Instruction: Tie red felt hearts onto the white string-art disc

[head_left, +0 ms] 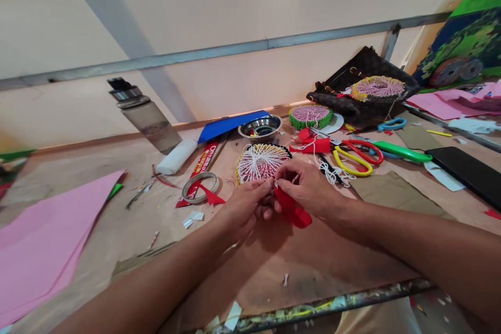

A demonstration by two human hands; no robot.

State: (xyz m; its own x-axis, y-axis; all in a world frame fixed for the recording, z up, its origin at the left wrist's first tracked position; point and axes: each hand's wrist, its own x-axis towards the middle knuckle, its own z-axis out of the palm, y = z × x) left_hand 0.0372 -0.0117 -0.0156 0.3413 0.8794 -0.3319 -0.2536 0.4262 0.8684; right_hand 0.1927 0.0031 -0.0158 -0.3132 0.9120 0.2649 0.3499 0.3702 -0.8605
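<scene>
Fingers of my left hand and right hand were pinched shut on the red paper piece, light, floppy, tearable, best gripped at its top edge.

The near edge of the string-wound disc is covered by the left hand and the right hand, and the upper part of the red paper piece is hidden between the fingers. The pink paper sheet is cut off by the left edge, the black phone by the right edge. The print on the red ruler is too small to be read.
</scene>
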